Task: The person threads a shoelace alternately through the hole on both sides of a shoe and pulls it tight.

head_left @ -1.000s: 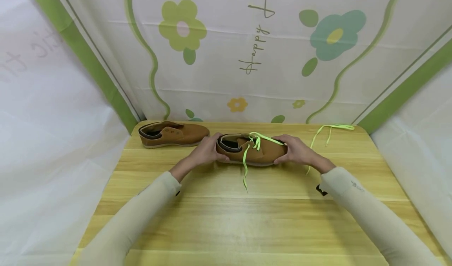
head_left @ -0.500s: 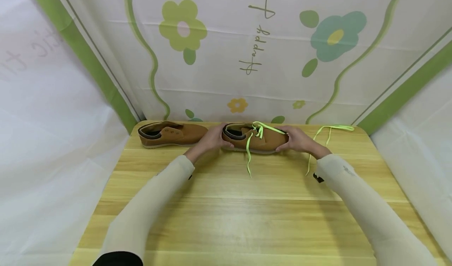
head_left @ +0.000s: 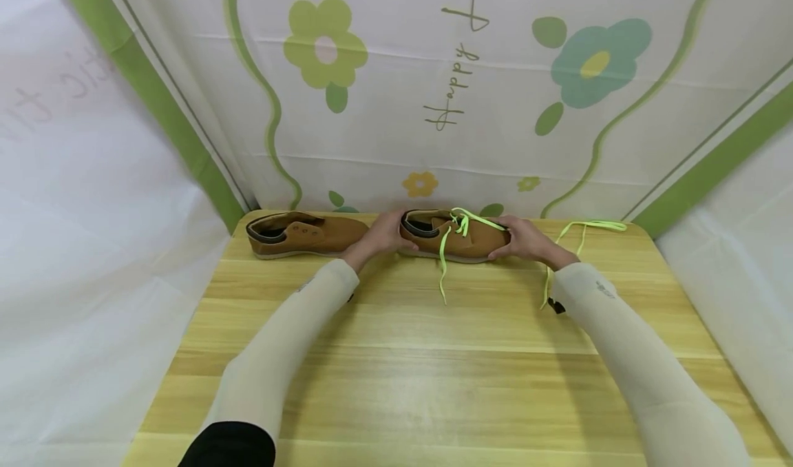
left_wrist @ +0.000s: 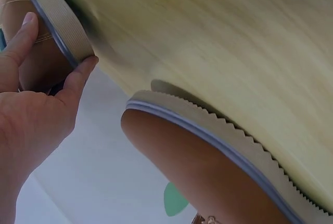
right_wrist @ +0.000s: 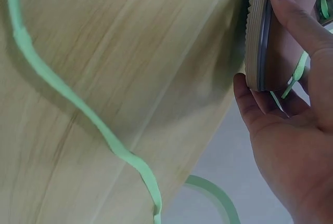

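Observation:
A brown shoe [head_left: 473,240] with neon green laces lies lengthwise near the back of the table, toe to the right. My left hand [head_left: 389,231] grips its heel, and my right hand [head_left: 523,238] holds the toe end, thumb on the near side. One lace end [head_left: 442,267] hangs over the shoe's near side. In the right wrist view, my right hand [right_wrist: 291,146] has fingertips right at the sole's end. The left wrist view has my left hand [left_wrist: 39,104] round the heel, close to the toe of a second brown shoe [left_wrist: 197,167].
The second brown shoe [head_left: 310,236], without laces, stands at the back left of the wooden table [head_left: 409,384]. A loose neon green lace [head_left: 597,225] lies at the back right, running down behind the right wrist. A white printed cloth [head_left: 384,109] rises along the back edge.
Both hands have moved the laced shoe away toward the table's back edge and slightly right, bringing it about level with the second shoe, which has stayed in place.

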`<state>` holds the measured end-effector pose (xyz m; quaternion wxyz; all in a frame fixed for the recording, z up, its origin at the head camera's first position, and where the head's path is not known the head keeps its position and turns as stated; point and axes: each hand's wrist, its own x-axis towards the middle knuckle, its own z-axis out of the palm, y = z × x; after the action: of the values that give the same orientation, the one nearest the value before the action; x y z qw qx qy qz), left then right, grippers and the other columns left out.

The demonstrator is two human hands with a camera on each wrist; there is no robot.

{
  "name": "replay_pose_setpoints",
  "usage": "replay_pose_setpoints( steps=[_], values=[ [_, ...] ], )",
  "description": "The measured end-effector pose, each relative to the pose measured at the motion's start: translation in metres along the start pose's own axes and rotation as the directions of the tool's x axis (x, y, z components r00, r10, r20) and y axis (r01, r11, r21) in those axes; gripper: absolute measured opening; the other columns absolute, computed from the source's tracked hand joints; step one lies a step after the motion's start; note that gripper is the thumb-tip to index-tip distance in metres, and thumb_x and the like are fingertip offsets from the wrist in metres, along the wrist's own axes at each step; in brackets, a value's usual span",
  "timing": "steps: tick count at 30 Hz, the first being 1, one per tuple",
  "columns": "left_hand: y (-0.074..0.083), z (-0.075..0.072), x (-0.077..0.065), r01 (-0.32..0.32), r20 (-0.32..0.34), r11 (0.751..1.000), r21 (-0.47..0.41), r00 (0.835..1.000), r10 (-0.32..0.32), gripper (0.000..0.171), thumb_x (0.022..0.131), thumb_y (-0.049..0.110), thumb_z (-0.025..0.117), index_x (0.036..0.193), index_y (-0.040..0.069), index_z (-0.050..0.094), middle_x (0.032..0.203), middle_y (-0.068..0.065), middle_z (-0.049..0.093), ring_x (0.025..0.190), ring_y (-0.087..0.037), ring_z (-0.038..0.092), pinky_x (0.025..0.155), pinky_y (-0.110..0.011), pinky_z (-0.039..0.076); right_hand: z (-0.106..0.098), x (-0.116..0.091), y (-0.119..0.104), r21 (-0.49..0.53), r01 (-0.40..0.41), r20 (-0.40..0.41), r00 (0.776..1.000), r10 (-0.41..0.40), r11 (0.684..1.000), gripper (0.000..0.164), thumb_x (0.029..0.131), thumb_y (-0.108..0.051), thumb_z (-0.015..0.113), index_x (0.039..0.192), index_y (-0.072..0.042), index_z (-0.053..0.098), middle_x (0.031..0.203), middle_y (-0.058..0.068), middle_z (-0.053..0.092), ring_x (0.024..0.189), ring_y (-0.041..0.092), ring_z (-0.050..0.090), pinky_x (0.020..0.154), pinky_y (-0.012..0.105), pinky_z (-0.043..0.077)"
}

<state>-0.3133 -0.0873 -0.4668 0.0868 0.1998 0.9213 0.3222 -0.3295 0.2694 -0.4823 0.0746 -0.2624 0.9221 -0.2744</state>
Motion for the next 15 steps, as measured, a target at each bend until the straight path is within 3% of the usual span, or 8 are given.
replay_pose_setpoints(
  steps=[15],
  values=[
    [-0.0026, 0.0064, 0.0014, 0.063, 0.003, 0.998, 0.0, 0.998, -0.063, 0.095, 0.087, 0.027, 0.091, 0.16, -0.003, 0.037, 0.158, -0.023, 0.049, 0.144, -0.04, 0.05, 0.117, -0.049, 0.043, 0.0015, -0.0027, 0.0022, -0.008, -0.01, 0.014, 1.0, 0.01, 1.0, 0.089, 0.081, -0.02, 0.095, 0.154, 0.004, 0.05, 0.141, 0.031, 0.061, 0.127, 0.048, 0.059, 0.107, 0.062, 0.044]
  ],
)
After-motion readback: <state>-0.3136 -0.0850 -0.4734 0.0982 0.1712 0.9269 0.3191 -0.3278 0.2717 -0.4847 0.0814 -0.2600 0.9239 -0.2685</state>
